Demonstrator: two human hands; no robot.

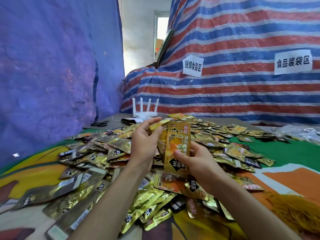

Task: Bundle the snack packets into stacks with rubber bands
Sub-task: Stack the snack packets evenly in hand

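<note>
- The table, under a green, orange and yellow cloth, carries the whole job. I see no finished bundle anywhere on it, so I judge the task to be barely begun.
- A loose heap of gold snack packets runs from the near edge almost to the far edge, lying at every angle. All of it has yet to be stacked and banded.
- By the near right corner is a tangle of thin amber strands, probably the rubber bands. It is cut off by the frame and too fine to be sure of.
- The right hand grasps an upright packet above the middle of the heap, thumb on its printed front and fingers behind.
- The left hand is curled, pinching a second packet by one end just beside the upright one. This looks like a stack being gathered.
- More packets may sit behind the upright one, but the front packet and the hands hide how many.
- No band shows on either hand or round the held packets.
- Clear wrappers at the far right edge are blurred, and I cannot tell their contents.
</note>
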